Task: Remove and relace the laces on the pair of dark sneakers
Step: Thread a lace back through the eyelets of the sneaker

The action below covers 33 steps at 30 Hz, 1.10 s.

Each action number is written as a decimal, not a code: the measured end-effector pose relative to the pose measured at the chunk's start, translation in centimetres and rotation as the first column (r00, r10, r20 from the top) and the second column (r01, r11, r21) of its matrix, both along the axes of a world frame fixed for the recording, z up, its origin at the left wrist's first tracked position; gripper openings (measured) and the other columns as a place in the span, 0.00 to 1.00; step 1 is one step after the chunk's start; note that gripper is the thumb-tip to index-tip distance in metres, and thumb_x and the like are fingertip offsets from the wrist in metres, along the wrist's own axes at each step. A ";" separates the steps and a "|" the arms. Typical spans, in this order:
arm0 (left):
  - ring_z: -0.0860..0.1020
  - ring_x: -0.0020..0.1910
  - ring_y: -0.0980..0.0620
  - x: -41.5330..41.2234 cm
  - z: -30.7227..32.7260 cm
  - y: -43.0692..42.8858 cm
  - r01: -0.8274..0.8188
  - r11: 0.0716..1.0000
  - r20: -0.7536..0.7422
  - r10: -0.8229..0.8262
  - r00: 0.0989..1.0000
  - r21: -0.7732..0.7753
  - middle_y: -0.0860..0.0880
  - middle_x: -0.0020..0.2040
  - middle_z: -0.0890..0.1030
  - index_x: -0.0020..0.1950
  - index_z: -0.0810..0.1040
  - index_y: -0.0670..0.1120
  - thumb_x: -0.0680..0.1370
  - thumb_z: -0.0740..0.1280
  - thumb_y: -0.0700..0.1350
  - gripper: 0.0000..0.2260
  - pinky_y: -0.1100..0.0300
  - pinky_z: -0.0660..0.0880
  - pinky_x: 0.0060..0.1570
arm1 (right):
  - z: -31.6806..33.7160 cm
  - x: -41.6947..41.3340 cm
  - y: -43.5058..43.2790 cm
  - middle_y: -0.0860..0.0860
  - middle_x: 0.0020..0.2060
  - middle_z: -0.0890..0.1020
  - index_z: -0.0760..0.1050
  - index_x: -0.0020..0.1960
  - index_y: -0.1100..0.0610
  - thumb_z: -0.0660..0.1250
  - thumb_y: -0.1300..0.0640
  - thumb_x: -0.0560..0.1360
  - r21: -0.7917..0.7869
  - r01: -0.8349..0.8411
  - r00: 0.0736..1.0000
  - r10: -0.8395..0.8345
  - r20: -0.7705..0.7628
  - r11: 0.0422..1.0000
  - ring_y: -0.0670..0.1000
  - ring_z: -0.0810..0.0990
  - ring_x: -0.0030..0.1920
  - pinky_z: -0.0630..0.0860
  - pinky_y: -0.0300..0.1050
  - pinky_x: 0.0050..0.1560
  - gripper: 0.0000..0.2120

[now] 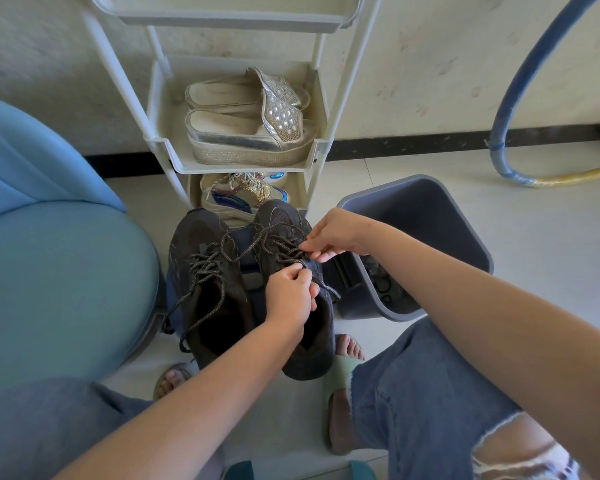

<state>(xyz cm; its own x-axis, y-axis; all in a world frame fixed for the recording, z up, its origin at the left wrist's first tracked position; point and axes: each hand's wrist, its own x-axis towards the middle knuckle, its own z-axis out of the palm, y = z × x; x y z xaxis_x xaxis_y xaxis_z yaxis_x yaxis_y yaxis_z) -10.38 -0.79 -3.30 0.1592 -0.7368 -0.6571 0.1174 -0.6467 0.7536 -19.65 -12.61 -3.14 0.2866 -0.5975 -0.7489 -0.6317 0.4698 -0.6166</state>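
Pair of dark sneakers side by side, near, between the knees, toes toward the far shoe rack (pixel 160 133). Left sneaker (pixel 205 271): lace (pixel 201 268) untied and slack, yet threaded through the eyelets in view. Right sneaker (pixel 284 223): its lace (pixel 277 242) loosened, crossings in place. Left hand (pixel 289 294) curled, pinching that lace at the near eyelets; right hand (pixel 331 235) pinching a strand farther up. Judged early: unlacing barely begun on the right, not yet on the left, all relacing left to do.
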 end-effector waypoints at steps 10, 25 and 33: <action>0.62 0.21 0.56 0.1 -0.2 0.0 -0.001 1.000 -0.001 0.001 1.000 0.000 0.49 0.25 0.69 0.34 0.67 0.52 0.81 0.58 0.38 0.17 0.69 0.60 0.20 | 0.3 -0.6 -0.3 0.55 0.31 0.79 0.79 0.47 0.66 0.70 0.66 0.73 0.097 -0.073 0.997 0.071 0.029 0.993 0.48 0.77 0.32 0.80 0.35 0.37 0.04; 0.64 0.21 0.58 0.2 -1.5 -0.1 0.098 0.991 -0.049 -0.094 0.994 0.086 0.51 0.29 0.71 0.68 0.71 0.43 0.80 0.61 0.43 0.16 0.68 0.60 0.18 | 0.7 0.4 0.9 0.51 0.25 0.76 0.76 0.36 0.63 0.69 0.60 0.76 0.131 -0.223 0.967 0.236 -0.100 0.966 0.46 0.69 0.24 0.70 0.34 0.28 0.12; 0.67 0.26 0.55 0.3 -1.3 0.8 0.034 0.997 -0.030 -0.032 0.999 0.072 0.49 0.32 0.73 0.67 0.70 0.41 0.82 0.59 0.43 0.14 0.67 0.64 0.20 | 5.6 -2.1 1.5 0.47 0.27 0.74 0.73 0.37 0.58 0.65 0.60 0.77 0.274 -0.613 0.764 0.644 -0.033 0.741 0.45 0.69 0.28 0.68 0.34 0.32 0.10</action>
<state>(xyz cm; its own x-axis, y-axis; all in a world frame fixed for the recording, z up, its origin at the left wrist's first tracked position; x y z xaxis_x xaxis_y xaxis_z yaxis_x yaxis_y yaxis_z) -10.12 -0.01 -4.58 0.1159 -0.6916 -0.7129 0.1164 -0.7034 0.7012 -21.75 -11.13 2.46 0.4347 -0.1164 -0.8930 -0.8947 0.0577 -0.4430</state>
